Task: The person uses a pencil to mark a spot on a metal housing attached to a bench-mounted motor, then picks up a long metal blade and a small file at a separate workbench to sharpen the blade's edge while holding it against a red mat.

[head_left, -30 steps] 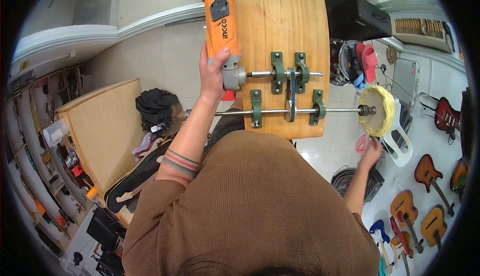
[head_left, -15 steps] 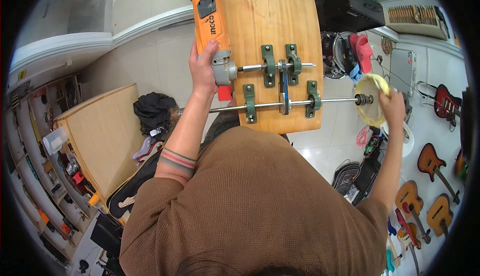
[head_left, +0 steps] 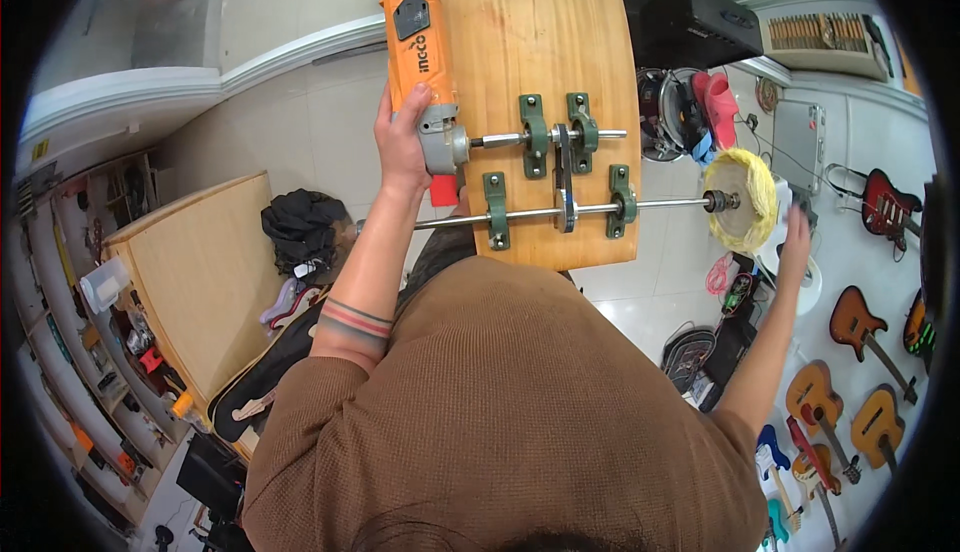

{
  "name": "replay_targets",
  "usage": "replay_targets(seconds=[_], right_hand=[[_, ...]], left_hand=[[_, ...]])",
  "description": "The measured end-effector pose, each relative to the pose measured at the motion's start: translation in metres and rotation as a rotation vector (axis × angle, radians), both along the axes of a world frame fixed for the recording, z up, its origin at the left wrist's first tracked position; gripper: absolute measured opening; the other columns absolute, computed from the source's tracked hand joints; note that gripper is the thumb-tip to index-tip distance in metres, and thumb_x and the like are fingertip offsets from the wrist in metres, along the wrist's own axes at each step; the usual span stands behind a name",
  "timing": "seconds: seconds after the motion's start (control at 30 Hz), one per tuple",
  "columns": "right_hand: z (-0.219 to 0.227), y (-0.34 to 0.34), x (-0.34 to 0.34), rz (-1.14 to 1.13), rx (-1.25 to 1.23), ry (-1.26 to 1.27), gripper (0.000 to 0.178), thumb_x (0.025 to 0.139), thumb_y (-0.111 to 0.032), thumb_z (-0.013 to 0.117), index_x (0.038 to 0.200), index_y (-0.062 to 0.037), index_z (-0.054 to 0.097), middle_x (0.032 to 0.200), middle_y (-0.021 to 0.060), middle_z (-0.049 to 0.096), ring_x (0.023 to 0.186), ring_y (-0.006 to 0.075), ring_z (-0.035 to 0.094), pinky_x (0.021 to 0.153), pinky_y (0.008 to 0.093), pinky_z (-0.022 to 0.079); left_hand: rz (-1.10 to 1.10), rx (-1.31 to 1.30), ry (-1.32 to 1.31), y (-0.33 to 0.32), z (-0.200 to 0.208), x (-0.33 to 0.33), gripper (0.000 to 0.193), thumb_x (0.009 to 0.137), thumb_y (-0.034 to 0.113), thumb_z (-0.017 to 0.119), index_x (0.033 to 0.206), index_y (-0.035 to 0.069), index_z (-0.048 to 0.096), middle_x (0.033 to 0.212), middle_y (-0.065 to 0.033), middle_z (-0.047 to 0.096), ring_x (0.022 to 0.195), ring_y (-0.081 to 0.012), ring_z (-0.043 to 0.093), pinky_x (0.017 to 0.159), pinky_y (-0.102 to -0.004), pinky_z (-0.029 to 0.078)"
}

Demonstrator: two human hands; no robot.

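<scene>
My left hand [head_left: 403,148] is wrapped round the gear head end of an orange angle grinder [head_left: 411,47]. The grinder's spindle joins a short metal shaft on a wooden board [head_left: 530,37]. Green pillow block bearings [head_left: 535,132] carry this shaft and a longer steel shaft [head_left: 455,220] nearer to me. A dark belt [head_left: 564,167] runs between the pulleys of the two shafts. On the long shaft's right end sits a round buffing wheel [head_left: 733,227] with a fluffy yellow rim. Just right of the wheel, apart from it, my right hand [head_left: 796,237] holds nothing, fingers stretched out.
Several guitars [head_left: 815,389] stand along the right side. Pink clogs [head_left: 719,102] and a black amplifier box [head_left: 698,24] lie beyond the wheel. A wooden cabinet [head_left: 190,292] and a black cloth bundle [head_left: 303,232] are at the left, near the long shaft's other end.
My right hand has let go of the buffing wheel's rim and moved down and slightly right. The left hand keeps its hold on the grinder.
</scene>
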State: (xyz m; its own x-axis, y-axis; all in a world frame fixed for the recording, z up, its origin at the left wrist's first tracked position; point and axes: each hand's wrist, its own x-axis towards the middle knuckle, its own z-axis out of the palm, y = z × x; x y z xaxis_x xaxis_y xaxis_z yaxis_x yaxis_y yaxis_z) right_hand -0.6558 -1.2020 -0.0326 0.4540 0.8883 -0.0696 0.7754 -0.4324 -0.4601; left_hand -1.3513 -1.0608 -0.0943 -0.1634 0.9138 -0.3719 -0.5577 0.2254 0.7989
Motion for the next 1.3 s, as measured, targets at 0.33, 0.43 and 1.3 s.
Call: replay_targets(seconds=[0.33,0.43,1.3], right_hand=[[-0.008,0.017,-0.12,0.175,0.012,-0.529,0.04,0.096,-0.035,0.074,0.086,0.0018,0.064,0.084,0.0213,0.064,0.089,0.0416,0.063,0.074,0.0536,0.048],[-0.086,-0.16,-0.117,0.045,-0.425,-0.319,0.029,0.097,-0.027,0.071,0.097,0.0015,0.071,0.089,0.0244,0.07,0.089,0.0461,0.068,0.079,0.0535,0.053],[0.038,0.249,-0.378,0.021,-0.097,1.197,0.057,0.106,-0.05,0.066,0.14,-0.006,0.056,0.112,0.0034,0.063,0.054,0.0021,0.027,0.048,0.0216,0.024]], left_hand=[[-0.009,-0.027,0.094,-0.004,-0.001,-0.007,0.04,0.105,0.023,0.064,0.138,0.002,0.056,0.114,-0.0102,0.071,0.092,-0.0211,0.075,0.077,-0.0374,0.065],[-0.037,-0.021,0.065,-0.003,0.006,-0.004,0.038,0.105,0.023,0.063,0.137,0.003,0.056,0.116,-0.0104,0.071,0.093,-0.022,0.076,0.077,-0.0379,0.065],[-1.045,0.406,0.774,0.164,0.108,-0.052,0.091,0.079,0.039,0.089,0.156,0.002,0.056,0.141,-0.014,0.068,0.127,-0.0222,0.064,0.114,-0.0356,0.047]])
